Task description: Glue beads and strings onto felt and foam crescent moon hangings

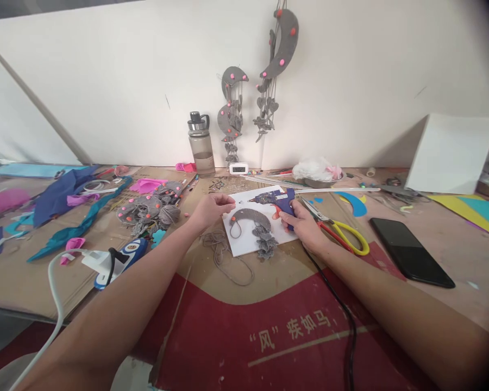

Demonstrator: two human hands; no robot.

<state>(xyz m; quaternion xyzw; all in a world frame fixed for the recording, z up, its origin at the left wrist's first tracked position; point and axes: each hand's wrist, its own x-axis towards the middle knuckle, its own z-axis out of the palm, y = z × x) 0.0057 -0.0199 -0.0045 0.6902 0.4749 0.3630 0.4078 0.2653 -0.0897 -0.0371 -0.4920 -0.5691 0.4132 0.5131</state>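
Right hand: my right hand [303, 222] was clamped round the blue glue gun [280, 201], nozzle pointing left over the white board [244, 244].
Left hand: my left hand [209, 209] had its fingertips pinched together; I could not tell on what.
Grey moon: the felt moon [250, 217] lay on the board between my hands.
Scissors: yellow-handled scissors [342, 231] lay just right of the gun.

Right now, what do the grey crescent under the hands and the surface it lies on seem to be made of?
The grey crescent looks like matte felt: soft, fuzzy edges, no shine. The white sheet beneath looks like smooth paper or thin board; which is unclear. The table cover looks like printed corrugated cardboard.
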